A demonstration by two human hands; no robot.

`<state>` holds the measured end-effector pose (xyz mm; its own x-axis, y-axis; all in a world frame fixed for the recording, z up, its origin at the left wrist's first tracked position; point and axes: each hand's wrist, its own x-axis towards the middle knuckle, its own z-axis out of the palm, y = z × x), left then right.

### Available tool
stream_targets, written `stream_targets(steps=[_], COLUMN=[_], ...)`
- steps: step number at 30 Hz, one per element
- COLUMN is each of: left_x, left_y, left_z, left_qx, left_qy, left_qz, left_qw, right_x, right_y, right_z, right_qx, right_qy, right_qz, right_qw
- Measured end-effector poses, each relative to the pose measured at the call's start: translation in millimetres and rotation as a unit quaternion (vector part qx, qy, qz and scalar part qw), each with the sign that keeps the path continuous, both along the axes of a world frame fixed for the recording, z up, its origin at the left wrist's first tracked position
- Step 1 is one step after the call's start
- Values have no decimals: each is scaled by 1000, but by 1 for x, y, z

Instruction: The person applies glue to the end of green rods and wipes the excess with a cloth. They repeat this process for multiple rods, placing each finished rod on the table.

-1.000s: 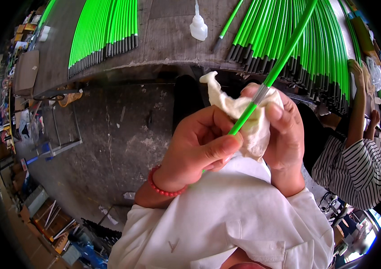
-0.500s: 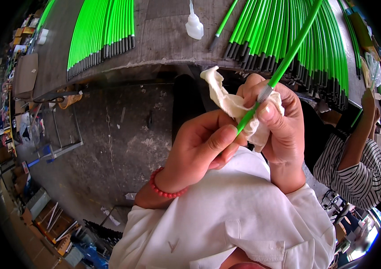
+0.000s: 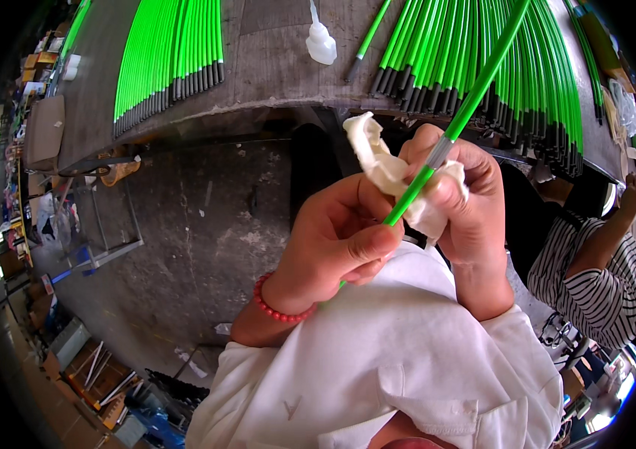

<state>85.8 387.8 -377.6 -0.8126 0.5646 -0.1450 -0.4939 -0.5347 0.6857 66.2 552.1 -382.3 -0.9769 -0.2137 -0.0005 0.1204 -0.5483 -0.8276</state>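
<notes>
A long green rod (image 3: pixel 486 78) slants from the upper right down through both hands, with a silver sleeve (image 3: pixel 438 153) partway along it. Below that sleeve, my left hand (image 3: pixel 336 239) is closed around the rod, thumb on top, a red bead bracelet at the wrist. My right hand (image 3: pixel 475 198) pinches a crumpled cream cloth (image 3: pixel 385 168) beside the sleeve, its thumb pressing the cloth next to the rod. One end of the cloth sticks up loose to the left. The fingers behind the rod are partly hidden.
On the table (image 3: pixel 265 63) ahead lie a left bundle of green rods (image 3: pixel 172 56) and a larger right bundle (image 3: pixel 512 90), dark ends toward me. Between them are a white squeeze bottle (image 3: pixel 321 45) and a single rod (image 3: pixel 370 37). A person in stripes (image 3: pixel 595 262) is at right.
My right thumb has shifted off the silver sleeve, so more of it shows. My left hand sits slightly lower, and the loose end of the cloth has moved a little.
</notes>
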Motion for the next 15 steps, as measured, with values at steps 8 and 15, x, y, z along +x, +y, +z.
stream_targets(steps=[8,15], left_x=[-2,7], left_y=[-6,-13], left_z=[-2,-3], left_qx=[52,-103], left_qy=[-41,50], left_qz=[-36,3], left_qw=[997,993], right_x=[1,1], right_y=[4,-4], right_z=[-3,16], right_qx=[-12,130], right_qy=[-84,53], right_qz=[-125,-6], right_qw=[989,990])
